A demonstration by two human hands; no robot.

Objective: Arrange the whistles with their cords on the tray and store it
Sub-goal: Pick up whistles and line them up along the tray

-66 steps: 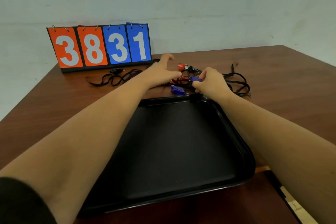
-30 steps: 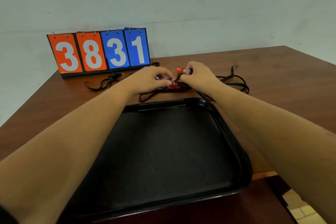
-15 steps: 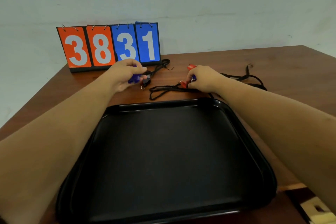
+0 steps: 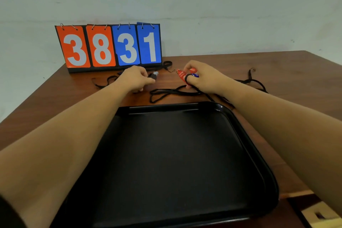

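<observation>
A black tray (image 4: 259, 153) lies in front of me on the wooden table, with nothing on it. Beyond its far edge my left hand (image 4: 136, 79) grips a black whistle (image 4: 154, 75) whose cord (image 4: 103, 82) trails off to the left. My right hand (image 4: 202, 77) holds red whistles (image 4: 181, 75) and a blue one (image 4: 195, 75), with a black cord looped round one finger. More black cords (image 4: 166, 93) lie loose on the table between the hands and the tray, and others (image 4: 255, 81) trail to the right.
A flip scoreboard (image 4: 109, 46) reading 38 31 stands at the back of the table (image 4: 286, 72) against the wall. The table's right edge runs close by the tray's right side, with floor (image 4: 322, 214) showing below it.
My hands have drawn apart. The left hand carried a whistle to the left toward the scoreboard, and the right hand stayed by the red whistles with a cord round a finger.
</observation>
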